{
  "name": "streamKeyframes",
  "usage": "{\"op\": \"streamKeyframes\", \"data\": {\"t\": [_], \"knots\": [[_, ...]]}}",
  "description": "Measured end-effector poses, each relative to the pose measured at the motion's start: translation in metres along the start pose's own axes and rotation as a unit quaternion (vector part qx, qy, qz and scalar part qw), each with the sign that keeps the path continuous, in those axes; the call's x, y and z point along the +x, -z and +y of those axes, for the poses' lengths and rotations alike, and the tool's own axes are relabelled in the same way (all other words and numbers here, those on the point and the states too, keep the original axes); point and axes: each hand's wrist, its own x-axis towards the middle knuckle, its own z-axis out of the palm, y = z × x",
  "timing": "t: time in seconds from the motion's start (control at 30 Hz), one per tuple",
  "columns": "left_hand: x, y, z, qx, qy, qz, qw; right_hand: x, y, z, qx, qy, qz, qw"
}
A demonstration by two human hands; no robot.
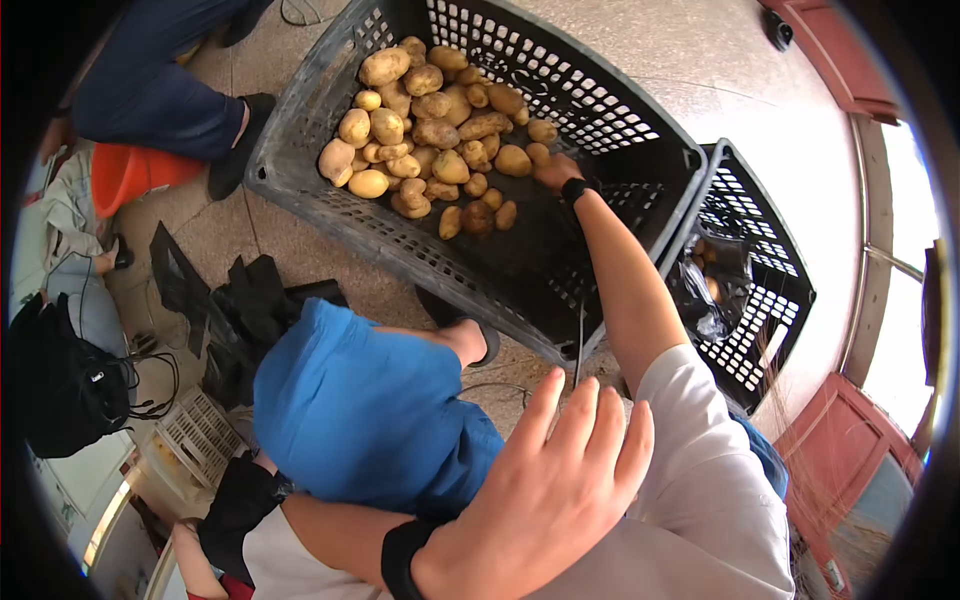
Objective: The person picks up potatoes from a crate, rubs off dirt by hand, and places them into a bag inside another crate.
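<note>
A black plastic crate (pixel 480 277) with perforated walls stands before me, tilted in the view. Many potatoes (pixel 435 133) lie heaped towards its far left end, with a few smaller ones nearer the middle of the bottom. My right hand (pixel 559 172), with a black band on its wrist, is down inside the crate at the right edge of the heap. Its fingers are beside a potato (pixel 538 154); whether they grip it is hidden. Close to the camera, in front of my body, my left hand (pixel 551 484) is held back up with fingers somewhat apart, holding nothing.
A second black crate (pixel 765 315) adjoins on the right, with a black plastic bag (pixel 712 281) of potatoes inside. Black plastic bags (pixel 255 300) lie on the floor at left. Another person's leg (pixel 157 97) and an orange bucket (pixel 139 176) are at upper left.
</note>
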Motion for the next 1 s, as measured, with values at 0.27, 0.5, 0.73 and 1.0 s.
{"op": "streamKeyframes", "data": {"t": [0.27,0.5,0.73,1.0], "knots": [[0.017,-0.025,0.020,-0.208,-0.083,0.048,0.973,-0.162,0.120,-0.072,0.622,0.143,-0.341,0.690],[0.015,-0.047,0.064,-0.297,-0.226,0.233,0.898,-0.377,0.151,-0.042,0.771,0.162,-0.321,0.525],[0.016,-0.077,0.096,-0.318,-0.209,0.279,0.881,-0.505,0.133,0.014,0.789,0.192,-0.242,0.531],[0.020,-0.123,0.125,-0.400,-0.205,0.118,0.885,-0.560,0.098,0.065,0.647,0.195,-0.137,0.724]]}}
